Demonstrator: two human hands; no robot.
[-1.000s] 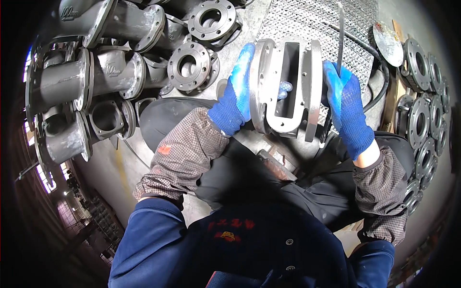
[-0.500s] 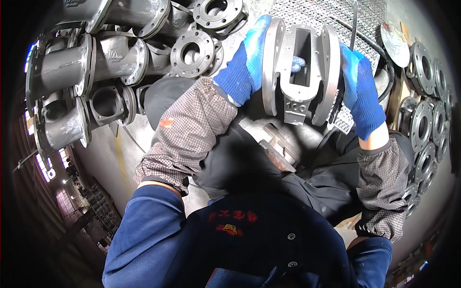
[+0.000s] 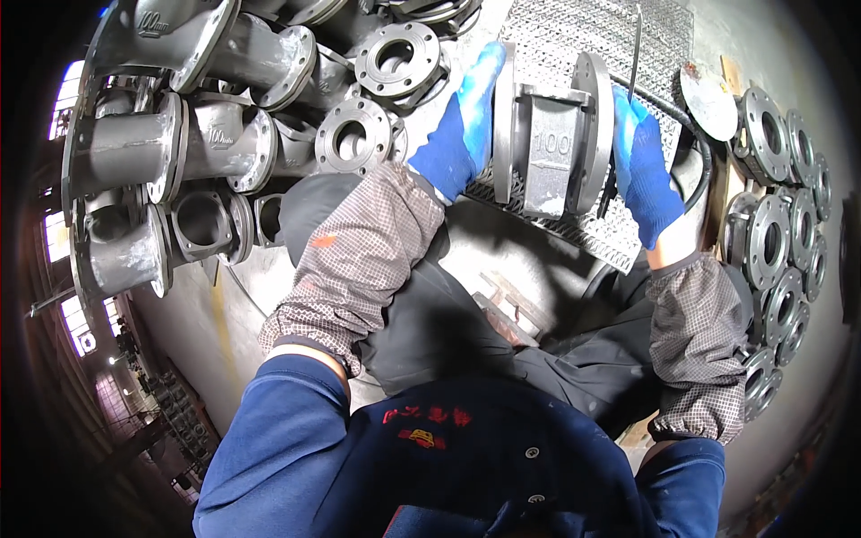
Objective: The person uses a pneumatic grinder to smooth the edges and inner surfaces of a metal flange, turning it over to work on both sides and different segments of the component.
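Between my two hands is a grey cast-metal flanged valve body [image 3: 549, 143], its round flanges to left and right and a face with raised marking turned toward me. My left hand [image 3: 468, 125], in a blue coated glove, presses along the outside of the left flange; its fingertips are partly hidden behind it. On the other side, my right hand [image 3: 641, 170], gloved alike, grips the right flange, with some fingers out of sight. Under and behind the valve body lies a patterned metal plate [image 3: 583, 27]. I cannot tell whether the valve body touches the plate.
Stacked flanged pipe castings [image 3: 134, 148] crowd the left side. More flanged castings [image 3: 771, 224] stand at the right. A black cable [image 3: 702, 170] curves beside my right hand, near a pale rounded plate [image 3: 708, 103]. A rusty metal piece [image 3: 507, 314] lies between my legs.
The valve body has tipped over in my hands: its slot-shaped opening faced up before, and now the marked face shows. Both hands have stayed on the flanges. The whole view has shifted slightly.
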